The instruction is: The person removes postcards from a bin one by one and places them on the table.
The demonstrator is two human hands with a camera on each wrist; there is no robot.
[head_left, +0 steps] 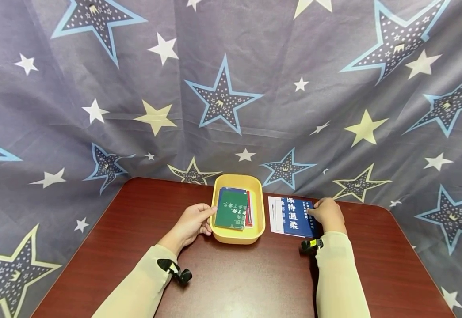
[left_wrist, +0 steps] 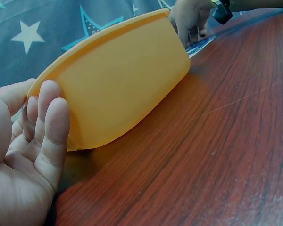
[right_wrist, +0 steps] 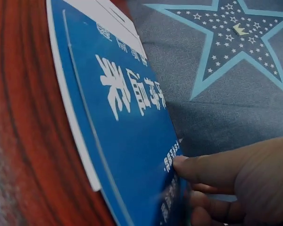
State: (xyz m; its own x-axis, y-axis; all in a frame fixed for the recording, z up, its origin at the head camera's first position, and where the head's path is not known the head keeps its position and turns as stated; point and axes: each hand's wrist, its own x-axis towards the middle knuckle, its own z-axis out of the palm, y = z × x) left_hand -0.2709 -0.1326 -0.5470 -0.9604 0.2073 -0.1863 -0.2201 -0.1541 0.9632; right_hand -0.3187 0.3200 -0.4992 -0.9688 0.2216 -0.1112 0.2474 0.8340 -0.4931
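Note:
A yellow plastic tub (head_left: 236, 240) stands at the back middle of the table. My left hand (head_left: 191, 223) grips its left rim, thumb over the edge and fingers against the outer wall (left_wrist: 122, 80). Inside the tub, a green card (head_left: 231, 210) with white writing overlaps a blue and a red one. To the right, my right hand (head_left: 328, 215) pinches the right edge of a blue card (head_left: 294, 216) with large white characters. In the right wrist view the thumb (right_wrist: 203, 167) presses on the blue card's face. Beneath it, a white card (head_left: 275, 214) shows along the left.
The dark red wooden table (head_left: 231, 274) ends at the back against a grey curtain (head_left: 278, 115) printed with stars. Black wrist cameras (head_left: 177, 271) are strapped over the pale sleeves (head_left: 338, 274).

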